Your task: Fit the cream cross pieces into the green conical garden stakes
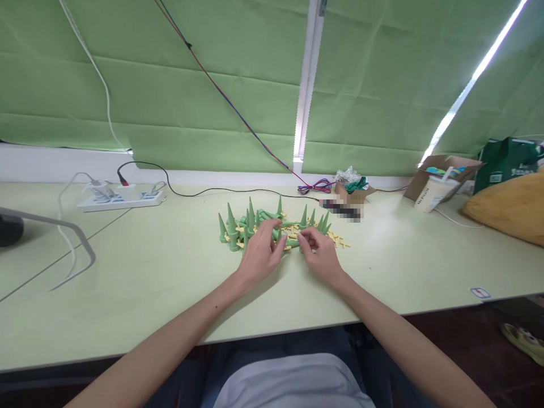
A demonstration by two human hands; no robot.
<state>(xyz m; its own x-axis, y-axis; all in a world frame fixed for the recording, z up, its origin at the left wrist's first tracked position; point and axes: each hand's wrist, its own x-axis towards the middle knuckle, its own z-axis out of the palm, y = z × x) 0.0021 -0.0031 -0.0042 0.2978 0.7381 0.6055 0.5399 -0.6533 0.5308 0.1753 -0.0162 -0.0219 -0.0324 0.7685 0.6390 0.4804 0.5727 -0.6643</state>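
A heap of green cone-shaped plastic spikes (232, 229) sits mid-table, several upright, others lying flat, mixed with small yellow plastic pieces (338, 241). My left hand (261, 252) rests at the front of the heap, its fingers curled round a lying green spike (285, 225). My right hand (318, 252) is just to its right, fingertips pinched together on a small piece that is too small to make out. Both hands nearly touch above the pale green table (170, 283).
A white power strip (121, 198) with plugs and cables lies back left. A grey stand leg (72, 238) reaches in from the left. Behind the heap sit a small cardboard box (352, 191) and coiled wires (314, 186). A cup (431, 194), open box (446, 167) and yellow bag (508, 207) stand right.
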